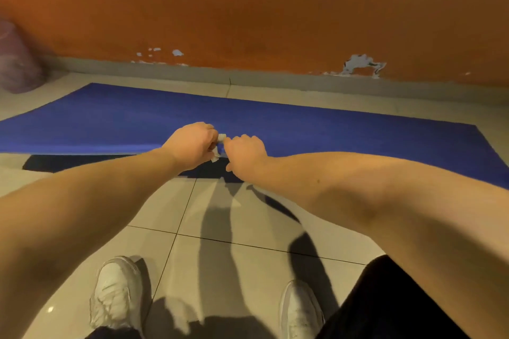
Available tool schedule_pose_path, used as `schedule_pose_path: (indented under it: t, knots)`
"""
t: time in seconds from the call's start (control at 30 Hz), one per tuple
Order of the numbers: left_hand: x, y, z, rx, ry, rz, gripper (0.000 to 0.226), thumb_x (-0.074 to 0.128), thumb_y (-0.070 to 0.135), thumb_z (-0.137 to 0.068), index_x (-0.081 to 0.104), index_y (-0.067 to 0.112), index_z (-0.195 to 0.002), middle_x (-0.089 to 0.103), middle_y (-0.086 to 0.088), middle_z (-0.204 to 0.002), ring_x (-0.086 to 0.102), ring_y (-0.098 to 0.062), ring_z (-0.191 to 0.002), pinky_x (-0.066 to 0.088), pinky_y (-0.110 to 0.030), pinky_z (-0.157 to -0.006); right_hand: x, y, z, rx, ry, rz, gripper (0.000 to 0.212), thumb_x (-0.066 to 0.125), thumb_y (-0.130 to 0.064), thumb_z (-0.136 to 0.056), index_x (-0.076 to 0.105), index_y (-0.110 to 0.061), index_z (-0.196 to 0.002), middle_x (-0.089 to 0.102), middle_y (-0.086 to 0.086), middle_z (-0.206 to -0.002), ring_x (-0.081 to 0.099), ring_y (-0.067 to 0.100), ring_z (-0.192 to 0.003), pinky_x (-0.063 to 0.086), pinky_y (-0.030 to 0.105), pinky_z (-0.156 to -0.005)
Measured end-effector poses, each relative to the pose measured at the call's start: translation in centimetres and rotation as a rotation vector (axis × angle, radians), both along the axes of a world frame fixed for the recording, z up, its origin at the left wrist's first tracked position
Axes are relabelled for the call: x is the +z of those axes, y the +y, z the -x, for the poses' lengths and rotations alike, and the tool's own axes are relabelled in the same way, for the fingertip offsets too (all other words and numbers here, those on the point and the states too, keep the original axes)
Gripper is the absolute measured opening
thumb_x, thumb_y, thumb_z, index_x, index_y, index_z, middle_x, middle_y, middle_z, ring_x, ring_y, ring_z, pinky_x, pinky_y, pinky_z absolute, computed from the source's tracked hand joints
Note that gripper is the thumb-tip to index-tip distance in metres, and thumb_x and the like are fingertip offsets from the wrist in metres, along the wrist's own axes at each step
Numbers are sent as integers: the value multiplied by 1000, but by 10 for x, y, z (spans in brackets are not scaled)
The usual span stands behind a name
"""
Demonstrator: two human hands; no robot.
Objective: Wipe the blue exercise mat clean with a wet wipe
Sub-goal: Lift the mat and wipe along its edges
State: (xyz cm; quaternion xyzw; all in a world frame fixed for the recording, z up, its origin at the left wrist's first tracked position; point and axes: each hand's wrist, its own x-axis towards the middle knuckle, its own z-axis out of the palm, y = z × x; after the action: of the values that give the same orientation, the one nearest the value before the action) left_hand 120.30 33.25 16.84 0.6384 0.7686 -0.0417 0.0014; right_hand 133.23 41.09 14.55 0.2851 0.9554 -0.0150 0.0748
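Note:
The blue exercise mat (330, 129) lies flat on the tiled floor, running from the left edge to the right edge of the view. Both my arms reach out over its near edge. My left hand (192, 146) and my right hand (245, 154) are side by side with curled fingers. Between them they pinch a small white wet wipe (219, 146), bunched up and mostly hidden by the fingers. The wipe hangs a little above the mat's near edge.
An orange wall (248, 22) with peeling paint and a grey skirting runs behind the mat. A pale rolled object (16, 60) stands at the far left by the wall. My two white shoes (118, 294) stand on the beige tiles in front of the mat.

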Motion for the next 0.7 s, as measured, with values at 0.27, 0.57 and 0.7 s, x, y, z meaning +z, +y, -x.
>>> schedule_pose_path:
  t: [0.27,0.57,0.7]
  knots:
    - [-1,-7,31,14,28,-30,15,66,32,-92,57,21,-91,54,4,-92,53,-15,-78,39,-26,-64,5,15,16,-69,30,20,9,58,-25,-98,52,-21,-94,53,-2,-79,55,20,-75,33,33,-63]
    - [-2,-45,109,125,-88,39,19,70,37,-91,62,20,-85,59,4,-90,58,-14,-73,42,-23,-56,-5,18,25,-102,61,-3,9,57,-29,-98,56,-21,-94,62,0,-87,61,22,-78,40,33,-64]
    - [-6,-11,76,-28,-178,8,19,70,36,-88,63,19,-85,57,5,-94,58,-18,-77,48,-28,-63,-9,17,31,-166,59,22,5,59,-26,-95,60,-21,-95,65,0,-85,62,21,-75,42,32,-61]
